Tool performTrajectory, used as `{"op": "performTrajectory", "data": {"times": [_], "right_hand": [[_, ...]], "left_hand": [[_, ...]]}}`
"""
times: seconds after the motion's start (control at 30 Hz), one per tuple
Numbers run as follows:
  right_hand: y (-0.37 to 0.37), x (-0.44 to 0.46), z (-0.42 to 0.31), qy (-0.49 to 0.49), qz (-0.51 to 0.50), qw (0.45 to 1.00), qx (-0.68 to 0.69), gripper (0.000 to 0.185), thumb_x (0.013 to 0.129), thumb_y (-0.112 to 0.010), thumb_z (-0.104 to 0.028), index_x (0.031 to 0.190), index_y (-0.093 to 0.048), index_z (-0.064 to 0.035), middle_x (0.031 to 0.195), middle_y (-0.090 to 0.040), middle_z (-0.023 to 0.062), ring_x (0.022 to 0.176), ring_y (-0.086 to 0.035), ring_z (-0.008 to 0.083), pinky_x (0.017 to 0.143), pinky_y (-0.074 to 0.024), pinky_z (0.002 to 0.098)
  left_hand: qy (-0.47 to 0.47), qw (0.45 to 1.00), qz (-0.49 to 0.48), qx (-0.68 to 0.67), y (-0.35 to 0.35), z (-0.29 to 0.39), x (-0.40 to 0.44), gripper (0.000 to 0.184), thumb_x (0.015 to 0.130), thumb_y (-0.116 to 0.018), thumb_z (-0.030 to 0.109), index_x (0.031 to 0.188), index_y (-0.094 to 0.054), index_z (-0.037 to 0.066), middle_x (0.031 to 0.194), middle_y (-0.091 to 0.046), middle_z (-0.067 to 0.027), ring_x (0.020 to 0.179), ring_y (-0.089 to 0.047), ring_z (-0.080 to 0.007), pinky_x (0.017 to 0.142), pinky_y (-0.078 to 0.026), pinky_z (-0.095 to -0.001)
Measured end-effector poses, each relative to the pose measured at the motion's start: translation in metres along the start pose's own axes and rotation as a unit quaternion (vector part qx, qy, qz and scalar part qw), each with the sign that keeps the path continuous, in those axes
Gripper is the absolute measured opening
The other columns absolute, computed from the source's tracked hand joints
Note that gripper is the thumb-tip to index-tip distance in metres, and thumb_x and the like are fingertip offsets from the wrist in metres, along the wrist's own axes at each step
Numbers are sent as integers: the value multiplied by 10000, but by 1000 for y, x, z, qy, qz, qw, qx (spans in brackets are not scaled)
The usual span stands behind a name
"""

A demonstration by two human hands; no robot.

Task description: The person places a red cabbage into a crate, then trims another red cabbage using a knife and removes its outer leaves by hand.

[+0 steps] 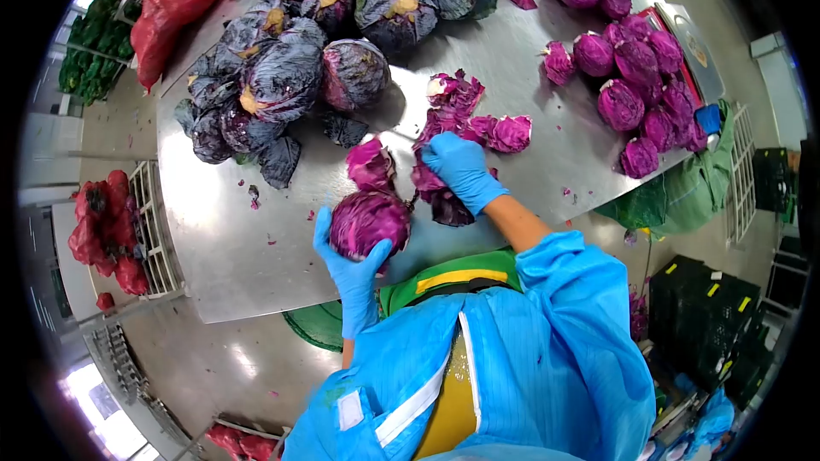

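In a blue glove, my left hand cups a peeled red cabbage near the table's front edge, thumb and fingers round its sides. My right hand, also gloved, is closed over a heap of torn cabbage leaves to the right of that head. What its fingers hold is hidden. One loose purple leaf lies just behind the held cabbage. Farther back on the left are piled untrimmed red cabbages with dark outer leaves and pale cut stems.
Bright peeled cabbages are heaped at the right of the metal table, beside a scale-like tray. A red mesh sack leans at the back left. Dark crates stand on the floor to the right.
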State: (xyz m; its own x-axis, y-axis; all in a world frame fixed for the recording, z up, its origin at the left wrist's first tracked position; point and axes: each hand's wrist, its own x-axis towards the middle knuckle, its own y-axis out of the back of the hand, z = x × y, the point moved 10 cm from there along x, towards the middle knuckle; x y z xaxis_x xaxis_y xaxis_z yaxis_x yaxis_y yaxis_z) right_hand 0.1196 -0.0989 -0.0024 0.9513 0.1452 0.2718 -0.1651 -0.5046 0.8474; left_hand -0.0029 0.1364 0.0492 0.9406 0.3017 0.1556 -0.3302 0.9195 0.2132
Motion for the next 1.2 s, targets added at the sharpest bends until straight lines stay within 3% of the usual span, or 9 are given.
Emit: {"op": "performTrajectory", "data": {"times": [0.13,0.2,0.33,0.4,0.53,0.7,0.93,1.07,1.2], "right_hand": [[37,8,21,-70,41,997,-15,596,803,-661,-503,1203,-577,-70,1066,-619,188,868,-647,340,665,-525,441],[55,5,-14,-64,-20,990,124,894,748,-692,-598,1397,-427,-43,1228,-561,246,1098,-588,357,865,-505,410],[-7,-35,-92,-54,-251,901,350,787,789,-686,-575,1344,-501,-49,1201,-566,234,1145,-560,325,976,-436,391],[-28,-42,-83,-181,-256,842,438,716,799,-677,-571,1282,-563,-55,1172,-565,237,1118,-566,330,965,-440,387],[-19,-32,-75,-115,-175,921,328,442,890,-610,-449,1186,-640,-122,956,-624,189,895,-628,358,794,-503,431],[0,-23,-88,-13,-28,986,164,279,909,-586,-370,886,-632,-95,833,-608,134,625,-630,343,532,-500,454],[-33,-16,-38,22,-92,996,4,191,872,-623,-288,882,-638,-97,739,-605,135,650,-642,340,561,-518,447],[58,4,2,-67,24,996,59,520,856,-658,-320,1306,-526,-94,1069,-610,163,868,-624,340,687,-519,419],[76,-1,-69,18,-70,975,211,828,748,-769,-430,1416,-420,-86,1193,-555,149,1080,-587,272,875,-492,364]], "left_hand": [[137,988,43,-53,33,-36,-12,1153,539,-932,342,1424,-270,10,1387,-356,-165,1265,-406,-293,1106,-327,-406],[137,990,18,33,34,-33,-7,1136,543,-923,390,1410,-309,-11,1355,-387,-173,1248,-423,-296,1080,-351,-404],[124,966,-58,220,12,-2,17,1036,597,-874,463,1357,-389,-48,1284,-442,-222,1172,-495,-336,999,-416,-413],[165,955,-80,234,7,-2,26,1009,628,-849,479,1354,-391,-51,1254,-456,-228,1137,-520,-347,966,-437,-412],[104,935,-122,315,-11,12,34,884,662,-825,476,1332,-475,16,1191,-505,-204,1096,-552,-335,933,-462,-409],[67,974,-78,200,-13,11,32,694,709,-828,326,1283,-561,43,1181,-550,-156,1106,-565,-286,968,-453,-379],[112,994,10,-4,29,-29,9,542,795,-745,232,1261,-568,21,1229,-578,-122,1112,-554,-217,985,-441,-344],[346,881,126,-297,46,-61,-31,546,880,-620,380,1290,-532,30,1226,-606,-119,1088,-600,-255,966,-486,-387],[333,881,120,-315,19,-66,-21,669,880,-583,489,1362,-455,43,1311,-549,-144,1165,-563,-288,1018,-455,-440]]}}
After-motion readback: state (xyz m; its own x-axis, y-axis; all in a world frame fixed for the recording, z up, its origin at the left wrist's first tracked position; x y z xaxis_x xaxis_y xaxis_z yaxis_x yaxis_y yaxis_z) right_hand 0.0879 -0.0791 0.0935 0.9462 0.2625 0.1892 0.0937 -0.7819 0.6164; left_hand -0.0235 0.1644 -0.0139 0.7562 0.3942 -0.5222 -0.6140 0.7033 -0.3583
